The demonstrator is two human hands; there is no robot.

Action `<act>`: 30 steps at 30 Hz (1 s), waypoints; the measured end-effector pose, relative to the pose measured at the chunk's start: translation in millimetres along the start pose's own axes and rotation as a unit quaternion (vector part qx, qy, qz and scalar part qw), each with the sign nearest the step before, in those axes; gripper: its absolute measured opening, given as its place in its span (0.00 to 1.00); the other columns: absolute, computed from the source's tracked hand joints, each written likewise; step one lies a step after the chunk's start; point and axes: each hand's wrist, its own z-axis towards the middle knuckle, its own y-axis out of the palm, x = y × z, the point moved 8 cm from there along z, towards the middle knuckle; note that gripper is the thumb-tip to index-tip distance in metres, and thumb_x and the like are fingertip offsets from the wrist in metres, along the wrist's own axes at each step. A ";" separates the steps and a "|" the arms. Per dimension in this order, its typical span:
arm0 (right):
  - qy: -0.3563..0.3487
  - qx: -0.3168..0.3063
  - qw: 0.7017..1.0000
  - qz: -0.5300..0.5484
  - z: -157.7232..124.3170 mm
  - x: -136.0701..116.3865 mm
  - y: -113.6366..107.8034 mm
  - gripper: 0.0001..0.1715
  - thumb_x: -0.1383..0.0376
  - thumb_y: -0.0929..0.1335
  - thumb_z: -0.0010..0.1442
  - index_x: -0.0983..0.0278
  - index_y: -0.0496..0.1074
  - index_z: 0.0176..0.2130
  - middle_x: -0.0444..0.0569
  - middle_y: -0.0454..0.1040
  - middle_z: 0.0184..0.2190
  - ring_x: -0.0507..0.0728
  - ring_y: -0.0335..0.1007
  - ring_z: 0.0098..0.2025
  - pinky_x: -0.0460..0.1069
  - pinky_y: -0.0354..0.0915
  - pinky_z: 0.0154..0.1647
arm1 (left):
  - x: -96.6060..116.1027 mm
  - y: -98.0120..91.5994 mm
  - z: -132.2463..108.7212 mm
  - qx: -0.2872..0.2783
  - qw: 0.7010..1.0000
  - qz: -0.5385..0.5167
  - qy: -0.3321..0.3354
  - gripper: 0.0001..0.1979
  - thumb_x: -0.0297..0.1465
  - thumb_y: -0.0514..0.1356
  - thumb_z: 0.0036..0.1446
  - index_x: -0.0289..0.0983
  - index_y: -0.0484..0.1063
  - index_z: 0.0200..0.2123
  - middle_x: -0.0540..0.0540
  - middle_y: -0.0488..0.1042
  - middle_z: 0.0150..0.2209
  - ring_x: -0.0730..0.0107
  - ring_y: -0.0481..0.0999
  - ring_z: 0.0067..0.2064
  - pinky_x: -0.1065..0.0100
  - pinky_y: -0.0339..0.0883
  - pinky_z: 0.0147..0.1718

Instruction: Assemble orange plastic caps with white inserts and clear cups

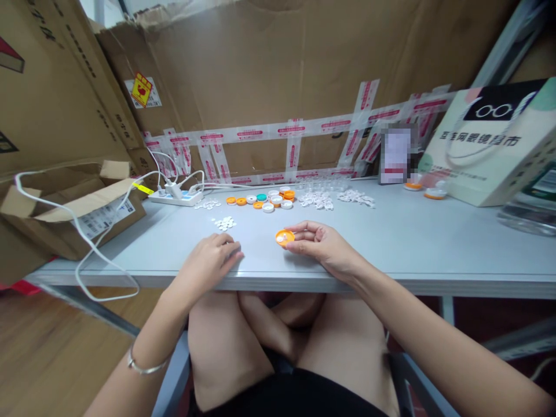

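My right hand [319,243] pinches a small orange cap [285,237] by its rim, with a white piece lying inside it, just above the grey table [391,243]. My left hand [215,258] rests on the table near the front edge with its fingers curled, fingertips pressed down on the surface; whether they hold a small piece is hidden. A little pile of white discs [225,223] lies just beyond the left hand.
Further back lie orange, teal and white caps [269,200], heaps of white parts [317,200], and a white power strip [176,197] with cables. A cardboard box [73,208] sits at the left, a paper bag [490,145] at the right, taped cardboard behind.
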 end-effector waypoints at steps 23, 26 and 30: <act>-0.001 -0.045 0.999 -0.018 -1.4 0.3 6.2 0.23 0.65 0.76 0.38 0.64 0.74 0.37 0.44 0.78 0.28 0.52 0.74 0.33 0.49 0.65 0.42 | 54.9 -49.6 -19.7 0.276 0.936 -0.138 0.171 0.09 0.20 0.60 0.52 0.34 0.71 0.37 0.45 0.75 0.30 0.71 0.72 0.32 0.68 0.67 0.32; -0.004 -0.085 0.996 -0.014 -3.4 0.8 10.6 0.23 0.65 0.76 0.40 0.63 0.75 0.39 0.44 0.79 0.30 0.51 0.74 0.33 0.48 0.66 0.42 | 57.4 -57.3 3.9 0.283 0.922 -0.172 0.198 0.07 0.21 0.59 0.53 0.34 0.72 0.36 0.44 0.76 0.30 0.72 0.73 0.32 0.70 0.68 0.33; -0.010 -0.128 0.991 -0.024 -4.3 1.3 15.2 0.22 0.65 0.75 0.42 0.61 0.75 0.41 0.44 0.79 0.33 0.50 0.74 0.35 0.46 0.66 0.41 | 56.2 -52.6 27.9 0.241 0.916 -0.206 0.245 0.05 0.23 0.58 0.54 0.34 0.73 0.34 0.44 0.77 0.31 0.72 0.75 0.33 0.70 0.68 0.34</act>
